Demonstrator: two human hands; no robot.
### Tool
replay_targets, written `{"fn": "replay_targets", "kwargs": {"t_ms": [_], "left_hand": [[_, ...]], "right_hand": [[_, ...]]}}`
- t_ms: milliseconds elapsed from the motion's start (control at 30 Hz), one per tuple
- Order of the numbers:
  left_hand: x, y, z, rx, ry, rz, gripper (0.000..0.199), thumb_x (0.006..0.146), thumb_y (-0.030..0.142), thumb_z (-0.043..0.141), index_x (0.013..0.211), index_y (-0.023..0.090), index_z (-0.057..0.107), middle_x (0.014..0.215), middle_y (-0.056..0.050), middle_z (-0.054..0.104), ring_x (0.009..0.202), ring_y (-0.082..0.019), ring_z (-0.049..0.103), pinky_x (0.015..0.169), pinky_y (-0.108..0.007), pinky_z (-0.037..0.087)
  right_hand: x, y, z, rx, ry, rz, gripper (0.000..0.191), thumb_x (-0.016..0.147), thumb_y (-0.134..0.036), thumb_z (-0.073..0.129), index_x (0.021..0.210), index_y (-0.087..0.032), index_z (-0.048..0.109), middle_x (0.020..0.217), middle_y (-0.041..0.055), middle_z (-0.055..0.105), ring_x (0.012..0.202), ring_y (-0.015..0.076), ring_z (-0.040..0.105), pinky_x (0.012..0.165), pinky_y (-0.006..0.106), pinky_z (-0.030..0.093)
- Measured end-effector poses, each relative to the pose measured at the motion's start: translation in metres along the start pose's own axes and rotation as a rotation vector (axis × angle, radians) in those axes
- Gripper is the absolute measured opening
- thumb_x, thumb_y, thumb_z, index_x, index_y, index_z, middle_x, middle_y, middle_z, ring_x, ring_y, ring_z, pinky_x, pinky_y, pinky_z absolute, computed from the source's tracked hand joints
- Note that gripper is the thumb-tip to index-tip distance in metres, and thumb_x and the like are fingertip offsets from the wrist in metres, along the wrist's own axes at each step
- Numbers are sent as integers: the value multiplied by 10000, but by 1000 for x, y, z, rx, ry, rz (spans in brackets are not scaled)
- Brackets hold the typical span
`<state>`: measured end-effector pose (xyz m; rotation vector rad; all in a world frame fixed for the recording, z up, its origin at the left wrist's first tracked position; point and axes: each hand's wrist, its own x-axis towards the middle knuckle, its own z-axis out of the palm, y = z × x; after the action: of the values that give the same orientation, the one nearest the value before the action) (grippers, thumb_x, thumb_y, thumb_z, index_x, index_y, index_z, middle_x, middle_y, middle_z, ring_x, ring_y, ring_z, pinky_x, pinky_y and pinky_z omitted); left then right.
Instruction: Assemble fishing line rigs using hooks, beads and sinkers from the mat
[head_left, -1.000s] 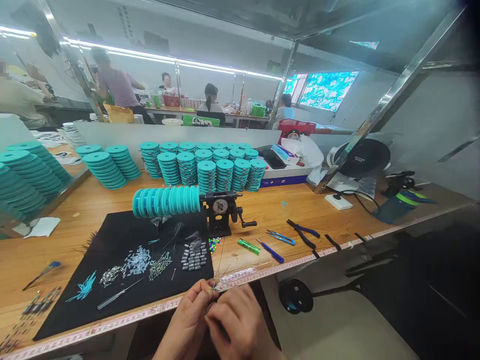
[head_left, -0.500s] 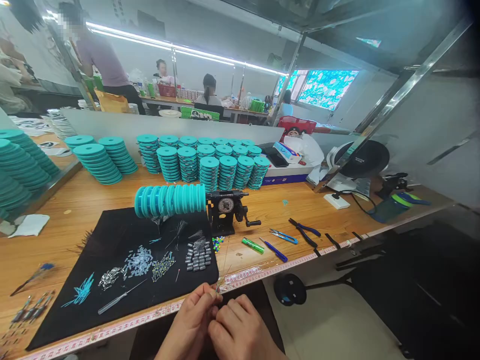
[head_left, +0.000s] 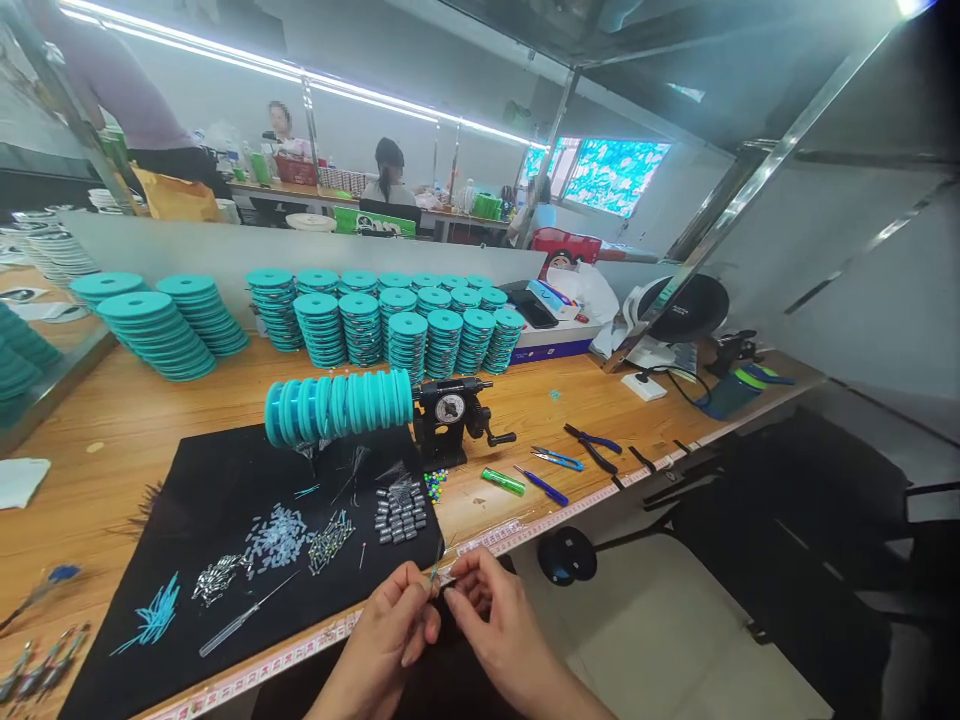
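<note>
My left hand is closed in a pinch at the table's front edge. A thin, greenish strand-like piece sticks up from its fingertips, too small to name for sure. Just beside it, my right hand has its thumb and forefinger curled toward the same spot, around something too fine to make out. Behind my hands, a black mat carries grey cylindrical weights, small swivels, clear sleeves, metal clips, blue tubes and a clear-handled needle tool.
A black hand-cranked winder holds a row of teal spools. Stacked teal discs line the back. Right of the mat lie a green tube, a blue-handled tool, snips and pliers. People sit beyond the partition.
My right hand has moved right and turned, its curled fingers opening out so thumb and forefinger show. My left hand keeps its pinch. The whole view has shifted slightly.
</note>
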<state>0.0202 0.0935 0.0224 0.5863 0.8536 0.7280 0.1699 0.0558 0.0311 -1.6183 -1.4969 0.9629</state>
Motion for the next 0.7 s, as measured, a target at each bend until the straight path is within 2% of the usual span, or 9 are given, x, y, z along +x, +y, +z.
{"fn": "replay_targets", "kwargs": {"t_ms": [167,300,433,567,633,700], "left_hand": [[-2,-2,3,135,56,31,446,740,566,713,686,208,452,449,79,480,415,-52,181,449,-213,94],[-1,-11,11,164,90,67,431,761,553,710,681,205,469,490,77,442,478,-82,231,481,-208,180],[2,-24,22,271,152,223,411,802,510,690,632,184,507,609,31,477,581,-117,373,571,-225,323],[2,-33,35,422,221,415,361,851,471,639,667,188,512,716,6,482,652,-148,435,618,-255,394],[-1,-36,40,540,266,500,296,913,404,566,711,194,514,796,-19,501,720,-168,482,659,-269,432],[-5,-37,44,697,310,556,233,953,324,503,758,199,525,890,-43,509,794,-180,522,702,-281,459]], "right_hand": [[0,0,-6,-144,-12,-134,117,894,-145,543,794,-189,584,722,-14,560,628,135,508,579,243,381],[5,10,-24,-204,-69,-314,124,896,-109,531,820,-190,588,738,-4,543,657,146,513,594,250,382],[18,24,-45,-309,-93,-643,174,961,-130,479,892,-193,625,857,46,613,763,178,546,673,278,419],[39,28,-61,-373,-182,-986,233,996,-145,413,979,-201,639,1086,73,673,848,199,576,709,315,422],[51,28,-64,-349,-245,-1075,234,1011,-163,405,995,-196,635,1113,65,688,857,194,593,706,314,416],[62,29,-64,-338,-292,-1121,245,1027,-184,390,1017,-192,635,1031,54,717,804,182,604,666,307,394]]}}
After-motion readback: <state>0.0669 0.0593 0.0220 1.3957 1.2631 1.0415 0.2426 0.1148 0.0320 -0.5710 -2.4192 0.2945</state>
